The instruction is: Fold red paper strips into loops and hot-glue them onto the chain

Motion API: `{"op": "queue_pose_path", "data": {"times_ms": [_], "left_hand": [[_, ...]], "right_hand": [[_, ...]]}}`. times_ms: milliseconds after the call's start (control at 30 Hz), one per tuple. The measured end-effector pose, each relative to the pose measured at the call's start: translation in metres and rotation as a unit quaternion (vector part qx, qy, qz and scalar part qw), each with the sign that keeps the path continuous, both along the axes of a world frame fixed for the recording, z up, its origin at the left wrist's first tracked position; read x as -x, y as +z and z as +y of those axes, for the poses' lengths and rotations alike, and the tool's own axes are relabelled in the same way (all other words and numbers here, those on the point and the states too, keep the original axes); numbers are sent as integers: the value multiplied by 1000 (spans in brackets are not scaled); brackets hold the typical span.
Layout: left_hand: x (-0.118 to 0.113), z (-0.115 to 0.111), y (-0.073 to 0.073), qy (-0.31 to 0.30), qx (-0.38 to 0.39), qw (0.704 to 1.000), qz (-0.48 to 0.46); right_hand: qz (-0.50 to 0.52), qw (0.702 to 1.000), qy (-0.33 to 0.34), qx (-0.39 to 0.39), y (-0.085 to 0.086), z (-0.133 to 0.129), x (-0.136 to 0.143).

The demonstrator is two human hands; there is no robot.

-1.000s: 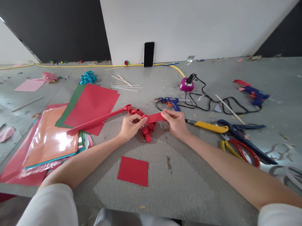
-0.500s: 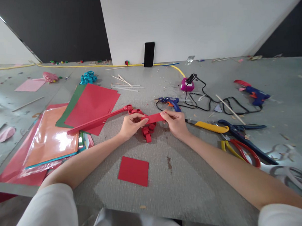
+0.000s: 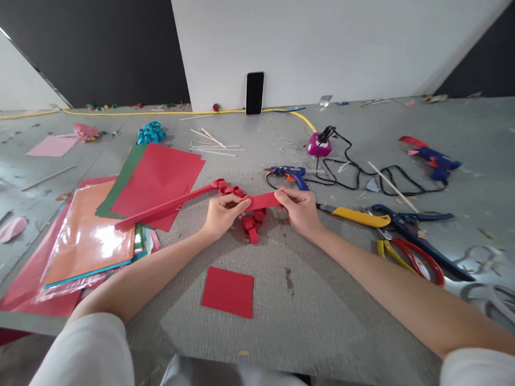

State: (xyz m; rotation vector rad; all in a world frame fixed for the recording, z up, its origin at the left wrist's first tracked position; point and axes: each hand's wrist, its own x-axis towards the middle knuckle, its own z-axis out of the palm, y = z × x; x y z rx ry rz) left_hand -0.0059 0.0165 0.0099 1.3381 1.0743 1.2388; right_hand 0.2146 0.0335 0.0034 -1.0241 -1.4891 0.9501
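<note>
Pinching a narrow red strip (image 3: 264, 201) at both ends, I have my left hand (image 3: 225, 216) closed on its left end and my right hand (image 3: 300, 213) closed on its right, thumbs on top. The strip spans the gap between them above the middle of the bench (image 3: 314, 327), with red paper curls (image 3: 251, 232) just below it. Pulling my hands apart too hard could tear or crease it, since it looks like thin paper; lowering them carelessly could crush the curls. The blue glue gun (image 3: 287, 172) lies just beyond my right hand, so a far reach could knock it, or burn me if it is hot, which I cannot tell.
</note>
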Motion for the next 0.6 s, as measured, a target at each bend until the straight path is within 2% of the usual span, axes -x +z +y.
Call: {"op": "queue_pose_path", "data": {"times_ms": [200, 367, 600], "left_hand": [[-1, 0, 2, -6, -1, 1000, -10], [-1, 0, 1, -16, -17, 1000, 6], [0, -1, -1, -42, -68, 995, 65]], "right_hand": [[26, 998, 49, 21, 4, -1, 3], [1, 994, 93, 48, 10, -3, 6], [7, 993, 114, 39, 4, 1, 4]]}}
